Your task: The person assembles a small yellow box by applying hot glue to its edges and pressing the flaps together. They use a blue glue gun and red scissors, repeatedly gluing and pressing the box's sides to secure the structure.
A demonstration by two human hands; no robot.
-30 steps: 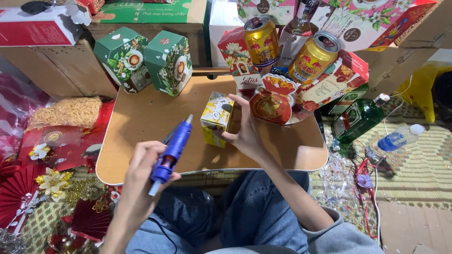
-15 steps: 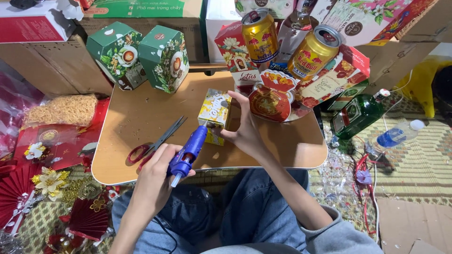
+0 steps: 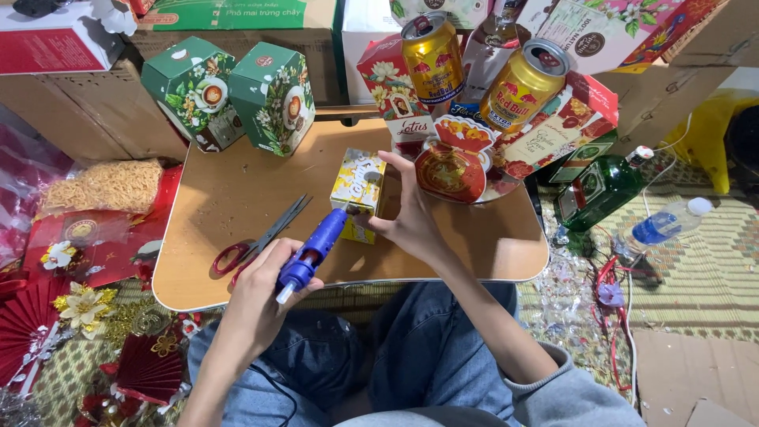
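Note:
My left hand [image 3: 265,296] grips a blue glue gun [image 3: 312,253], its nozzle pointing up at a small yellow patterned box [image 3: 357,190] on the low wooden table [image 3: 213,190]. My right hand [image 3: 411,221] holds that box from its right side, fingers wrapped around its edge. Behind the box leans a stacked gift arrangement [image 3: 474,150] of red boxes with two gold drink cans [image 3: 433,55] on top. Red-handled scissors [image 3: 257,241] lie on the table just left of the gun.
Two green hexagonal boxes [image 3: 237,95] stand at the table's back left. A green glass bottle [image 3: 597,186] and a plastic water bottle [image 3: 660,225] lie right of the table. Red and gold paper decorations [image 3: 79,316] and straw filler [image 3: 99,186] cover the floor at left. Cardboard boxes line the back.
My left hand has brought the glue gun up and to the right, from beside the scissors to the yellow box. My right hand keeps its hold on the box.

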